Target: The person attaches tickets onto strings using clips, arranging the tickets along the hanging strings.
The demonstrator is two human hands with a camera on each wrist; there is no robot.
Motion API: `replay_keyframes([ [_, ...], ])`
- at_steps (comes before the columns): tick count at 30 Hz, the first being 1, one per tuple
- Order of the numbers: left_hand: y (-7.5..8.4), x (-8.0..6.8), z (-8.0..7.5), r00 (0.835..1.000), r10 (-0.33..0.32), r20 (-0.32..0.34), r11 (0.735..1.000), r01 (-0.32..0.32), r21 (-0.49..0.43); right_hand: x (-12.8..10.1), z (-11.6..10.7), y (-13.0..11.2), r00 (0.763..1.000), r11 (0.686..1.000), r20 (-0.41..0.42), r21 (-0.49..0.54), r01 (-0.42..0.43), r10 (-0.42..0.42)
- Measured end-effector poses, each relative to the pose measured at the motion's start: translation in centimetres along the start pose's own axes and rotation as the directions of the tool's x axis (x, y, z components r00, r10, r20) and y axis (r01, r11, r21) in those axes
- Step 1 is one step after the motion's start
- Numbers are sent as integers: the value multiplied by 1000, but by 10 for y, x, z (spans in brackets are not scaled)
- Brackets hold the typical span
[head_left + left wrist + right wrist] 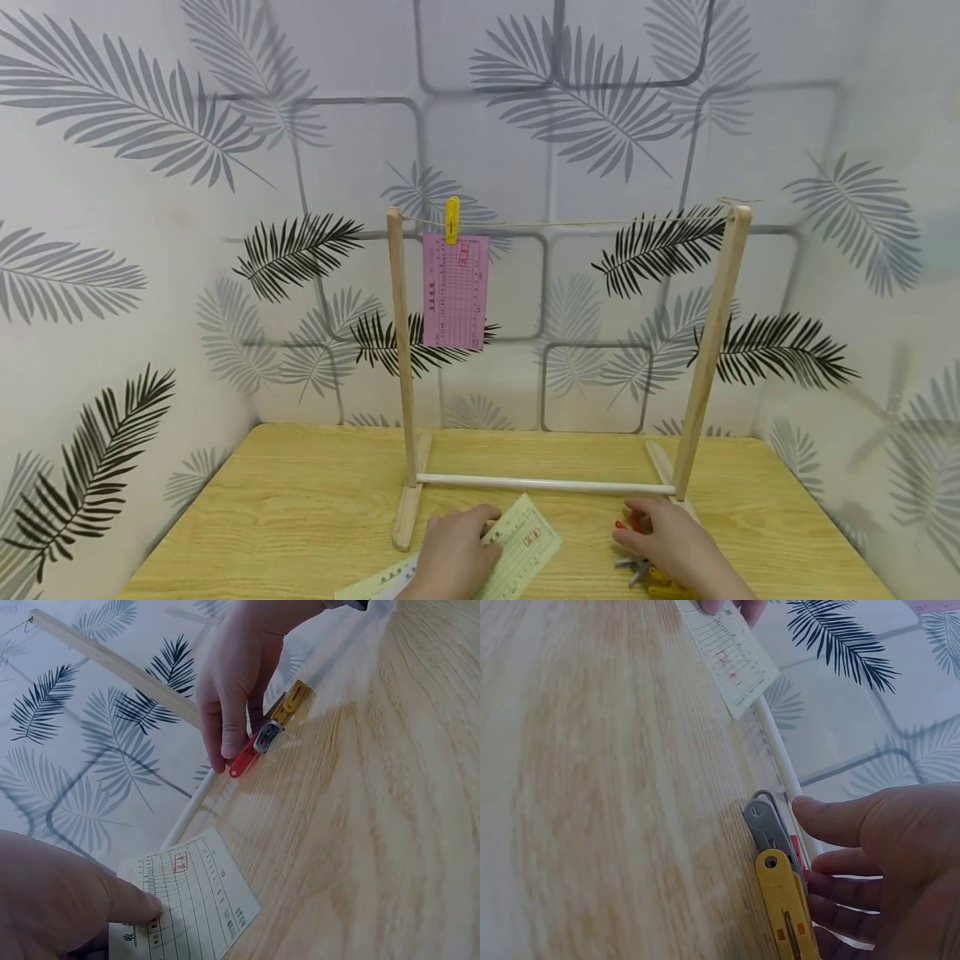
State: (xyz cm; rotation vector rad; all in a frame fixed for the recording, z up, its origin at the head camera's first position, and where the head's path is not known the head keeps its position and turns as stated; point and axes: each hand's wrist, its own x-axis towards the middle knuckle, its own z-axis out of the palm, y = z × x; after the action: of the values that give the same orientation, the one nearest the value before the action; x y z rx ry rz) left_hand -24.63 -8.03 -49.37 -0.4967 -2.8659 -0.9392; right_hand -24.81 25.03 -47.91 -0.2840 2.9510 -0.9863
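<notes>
- Your left hand, one of two in view, pinches one yellow slip between thumb and fingers, slanted just above the table.
- Beneath that same hand, two more sheets show at the lower edge: one lower yellow slip and one white slip, both partly hidden.
- Your right hand has its thumb and fingers spread apart around one red clip; you cannot tell whether they touch it.
- Beside it on the table you can count one grey clip and one yellow clip, close together; more may be hidden.
- Behind your hands stand two wooden posts on two feet, joined by one white rod low down and one string up top.
- One pink slip hangs near the left post, held on the string by one upper clip, also yellow.
</notes>
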Motion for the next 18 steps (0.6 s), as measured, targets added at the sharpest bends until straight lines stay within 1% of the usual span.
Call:
replay_keyframes([
  [6,-2,0,-5,997,12,-80,999,-16,-45,3,2,2,1000,1000,-8,-8,1,-1],
  [12,-1,-1,-8,984,75,-164,994,-88,-71,8,6,3,997,997,-46,-42,-59,57],
  [15,-1,0,-8,979,81,-188,993,-96,-72,9,8,4,995,995,-59,-58,-79,75],
  [18,-1,0,-9,979,63,-193,992,-82,-93,10,9,6,995,994,-69,-73,-83,78],
])
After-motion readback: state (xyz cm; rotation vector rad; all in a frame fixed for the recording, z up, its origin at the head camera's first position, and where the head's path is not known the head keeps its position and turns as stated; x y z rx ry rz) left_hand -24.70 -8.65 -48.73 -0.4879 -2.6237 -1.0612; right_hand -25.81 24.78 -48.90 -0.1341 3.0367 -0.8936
